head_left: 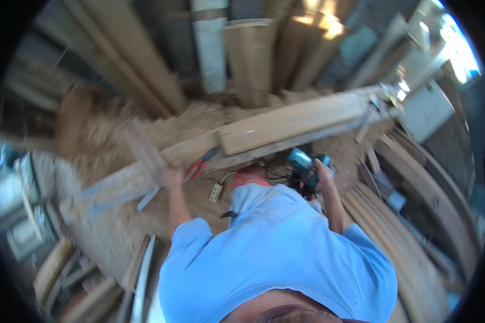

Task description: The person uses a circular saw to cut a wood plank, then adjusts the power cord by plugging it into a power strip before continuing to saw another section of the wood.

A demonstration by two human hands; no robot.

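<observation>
My left hand is closed on the lower end of a short wooden board, which tilts up and away to the left; both are smeared by motion. To the right, my right hand grips a teal and black corded power tool low beside my leg; its exact kind is unclear. Red-handled pliers lie beside my left hand. Between the hands runs a long, low plank with a thick pale board resting on top of it.
A white extension socket with a cord lies on the dusty ground. Sawdust covers the far side. Tall planks lean at the back. Long boards lie at the right, wood offcuts at lower left. A hammer rests on the plank's right end.
</observation>
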